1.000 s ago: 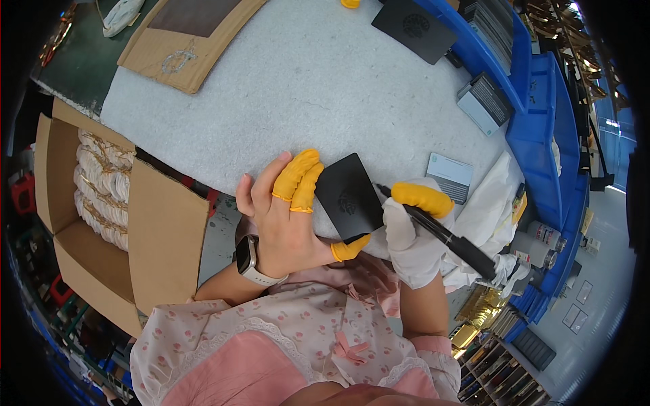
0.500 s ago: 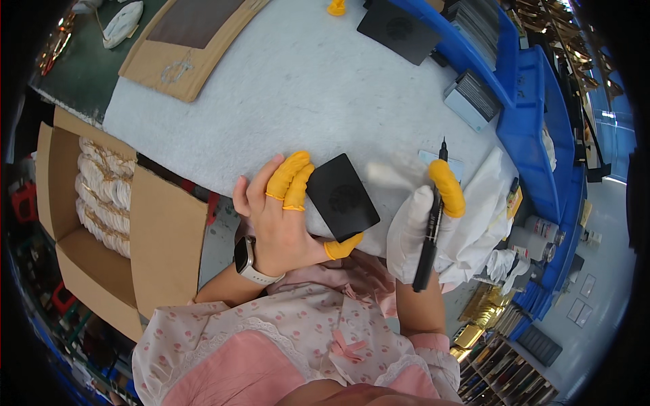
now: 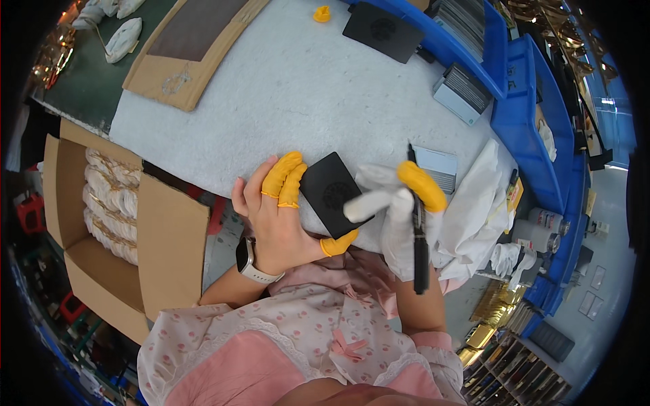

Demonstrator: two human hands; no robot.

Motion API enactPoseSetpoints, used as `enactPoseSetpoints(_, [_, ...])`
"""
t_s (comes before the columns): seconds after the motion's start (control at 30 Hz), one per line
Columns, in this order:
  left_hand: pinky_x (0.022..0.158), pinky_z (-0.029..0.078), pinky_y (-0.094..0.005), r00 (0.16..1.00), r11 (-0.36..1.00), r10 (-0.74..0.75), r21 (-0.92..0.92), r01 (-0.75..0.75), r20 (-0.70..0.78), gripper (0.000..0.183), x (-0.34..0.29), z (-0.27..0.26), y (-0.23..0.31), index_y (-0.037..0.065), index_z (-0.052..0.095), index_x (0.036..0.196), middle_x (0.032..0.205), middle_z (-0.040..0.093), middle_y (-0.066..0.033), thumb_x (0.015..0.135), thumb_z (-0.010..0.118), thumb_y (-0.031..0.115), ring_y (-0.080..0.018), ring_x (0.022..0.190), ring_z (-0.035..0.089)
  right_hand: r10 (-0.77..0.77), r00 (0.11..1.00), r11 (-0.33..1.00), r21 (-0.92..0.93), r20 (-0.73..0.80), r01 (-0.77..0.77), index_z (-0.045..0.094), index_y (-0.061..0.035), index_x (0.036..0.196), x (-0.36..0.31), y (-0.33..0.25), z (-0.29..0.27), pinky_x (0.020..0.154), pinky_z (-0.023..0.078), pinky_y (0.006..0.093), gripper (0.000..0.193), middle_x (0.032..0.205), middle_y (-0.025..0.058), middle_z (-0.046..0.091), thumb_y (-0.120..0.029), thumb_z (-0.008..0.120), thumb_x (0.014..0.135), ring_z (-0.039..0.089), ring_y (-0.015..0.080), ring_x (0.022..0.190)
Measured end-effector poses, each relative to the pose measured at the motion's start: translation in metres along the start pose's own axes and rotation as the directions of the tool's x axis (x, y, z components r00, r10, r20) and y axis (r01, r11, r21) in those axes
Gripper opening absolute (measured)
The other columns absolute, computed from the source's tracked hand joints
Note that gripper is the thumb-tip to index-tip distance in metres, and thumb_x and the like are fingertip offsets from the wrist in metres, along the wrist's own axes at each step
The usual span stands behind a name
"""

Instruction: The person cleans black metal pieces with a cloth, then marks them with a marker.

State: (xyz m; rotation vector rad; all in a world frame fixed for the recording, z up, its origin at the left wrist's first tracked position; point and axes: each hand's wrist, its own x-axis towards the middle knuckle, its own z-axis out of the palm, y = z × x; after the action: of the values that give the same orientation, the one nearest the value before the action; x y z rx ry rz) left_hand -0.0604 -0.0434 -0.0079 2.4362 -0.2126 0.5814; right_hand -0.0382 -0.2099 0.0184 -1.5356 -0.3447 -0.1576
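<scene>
My left hand (image 3: 271,210), bare with yellow finger cots on the thumb and two fingers, grips a thin black rectangular card (image 3: 330,189) by its edges. A round dark emblem shows faintly on the card's face. My right hand (image 3: 401,223) wears a white glove with one yellow finger cot. A black marker pen (image 3: 420,254) is held in it, tip pointing away from me. Two slightly blurred white fingertips reach over the card's right part; whether they touch it I cannot tell. Both hands are at the table's near edge.
Light grey cloth covers the table (image 3: 271,88). Far right stand blue bins (image 3: 535,128), a small box (image 3: 462,95) and another black card (image 3: 383,32). A pale blue card (image 3: 435,166) and white cloth (image 3: 474,210) lie right. An open carton (image 3: 169,237) with white bundles stands left.
My right hand has moved left with the marker pen, and its white fingers now extend over the card. My left hand keeps its hold on the card. The view has shifted slightly.
</scene>
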Motion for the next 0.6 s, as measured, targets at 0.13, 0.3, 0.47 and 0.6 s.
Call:
enactPoseSetpoints(0.13, [0.102,0.009,-0.0442,1.000,1.000,-0.004,0.023,0.004,-0.010,0.085,-0.001,0.001,-0.001,-0.001,0.051,0.115,0.118,0.052,-0.0112,0.056,0.071,0.057,-0.0301,0.116,0.044,-0.137,0.990,0.907,-0.399,0.020,0.134,0.043,-0.0017,0.121,0.010,0.002,0.004,0.091,0.044,0.0379,0.029,0.110,0.0167,0.059,-0.014,0.046,0.095,0.059,0.0264,0.102])
enactPoseSetpoints(0.3, [0.101,0.010,-0.0441,1.000,1.000,-0.023,0.001,0.023,-0.001,0.083,0.000,0.000,0.000,0.000,0.052,0.114,0.118,0.053,-0.0106,0.055,0.072,0.056,-0.0295,0.116,0.044,0.131,0.965,0.990,0.023,0.225,-0.140,0.044,-0.0029,0.119,0.004,-0.005,0.005,0.092,0.042,0.0357,0.029,0.099,0.0172,0.064,-0.012,0.050,0.092,0.059,0.0259,0.103])
enactPoseSetpoints(0.47, [0.100,0.011,-0.0437,1.000,1.000,-0.015,0.013,0.015,-0.005,0.083,-0.001,0.000,-0.001,0.001,0.053,0.112,0.118,0.052,-0.0102,0.054,0.073,0.056,-0.0290,0.116,0.043,-0.066,0.997,0.967,-0.245,0.028,0.071,0.043,-0.0045,0.121,0.012,0.009,0.009,0.095,0.038,0.0363,0.035,0.116,0.0213,0.057,-0.014,0.054,0.089,0.051,0.0264,0.114])
enactPoseSetpoints(0.6, [0.101,0.011,-0.0440,1.000,1.000,-0.027,-0.001,0.027,-0.014,0.082,0.001,-0.001,0.002,0.001,0.053,0.112,0.117,0.053,-0.0097,0.055,0.072,0.057,-0.0283,0.116,0.043,0.027,0.950,0.997,0.056,0.311,-0.047,0.040,-0.0044,0.123,0.005,0.003,0.001,0.097,0.037,0.0391,0.039,0.102,0.0179,0.065,-0.018,0.055,0.089,0.057,0.0294,0.108])
